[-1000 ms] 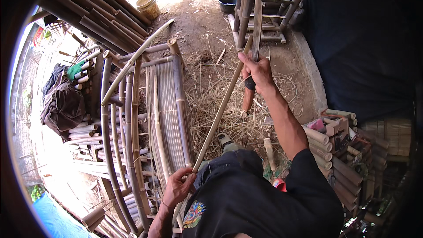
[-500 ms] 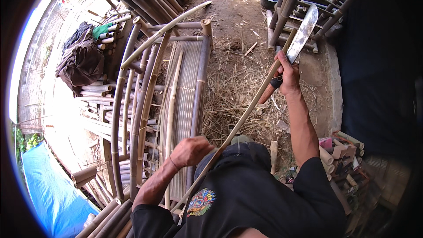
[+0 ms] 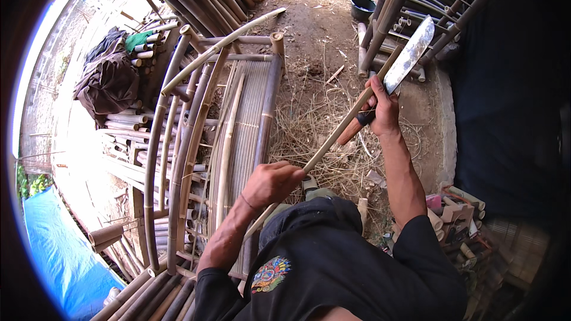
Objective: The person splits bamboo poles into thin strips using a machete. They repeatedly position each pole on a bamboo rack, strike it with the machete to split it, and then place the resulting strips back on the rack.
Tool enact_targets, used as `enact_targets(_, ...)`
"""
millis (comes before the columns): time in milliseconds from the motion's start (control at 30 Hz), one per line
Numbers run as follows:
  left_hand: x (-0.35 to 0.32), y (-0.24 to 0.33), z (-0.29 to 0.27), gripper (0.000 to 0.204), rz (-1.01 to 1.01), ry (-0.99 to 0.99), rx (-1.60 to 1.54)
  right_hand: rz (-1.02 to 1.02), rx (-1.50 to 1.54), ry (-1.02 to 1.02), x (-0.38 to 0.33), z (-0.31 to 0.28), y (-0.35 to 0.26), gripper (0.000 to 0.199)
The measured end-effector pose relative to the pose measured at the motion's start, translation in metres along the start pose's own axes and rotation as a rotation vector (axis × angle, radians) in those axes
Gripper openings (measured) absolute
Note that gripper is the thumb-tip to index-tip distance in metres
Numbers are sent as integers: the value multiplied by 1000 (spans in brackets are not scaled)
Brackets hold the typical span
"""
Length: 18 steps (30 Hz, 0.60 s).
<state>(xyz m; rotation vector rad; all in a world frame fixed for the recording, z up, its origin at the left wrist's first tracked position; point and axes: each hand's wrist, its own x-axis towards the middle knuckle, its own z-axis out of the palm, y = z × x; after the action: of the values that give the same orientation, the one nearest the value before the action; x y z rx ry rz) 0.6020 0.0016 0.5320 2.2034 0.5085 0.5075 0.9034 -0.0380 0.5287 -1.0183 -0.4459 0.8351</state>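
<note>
From my remote seat I read the bamboo strip (image 3: 339,133) as a slanting line in front of the person's body, its long axis running from low on the left, by the dark shirt (image 3: 351,255), to high on the right; both hands are on it, so neither is nearer. The left hand (image 3: 270,184) is on the lower stretch, its fingers curled closed around the strip. The right hand (image 3: 386,110) is at the upper stretch, fingers clamped on the knife (image 3: 410,53), thumb against the strip; I can't tell how firmly that thumb presses. The blade points up and right, just beside the strip's top end, while the handle crosses beneath. Left of the strip I see a slatted bamboo bench (image 3: 253,110); below it, shavings (image 3: 303,116) litter the ground.
</note>
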Motion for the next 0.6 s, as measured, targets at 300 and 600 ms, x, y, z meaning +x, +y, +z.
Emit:
enact_targets(300, -3, -34, -54, 45, -219, 672, -537, 27, -1, 76, -2, -20, 13, 28)
enact_targets(600, -101, -50, 4, 38, -808, -200, -692, -42, -265, 151, 19, -32, 11, 44)
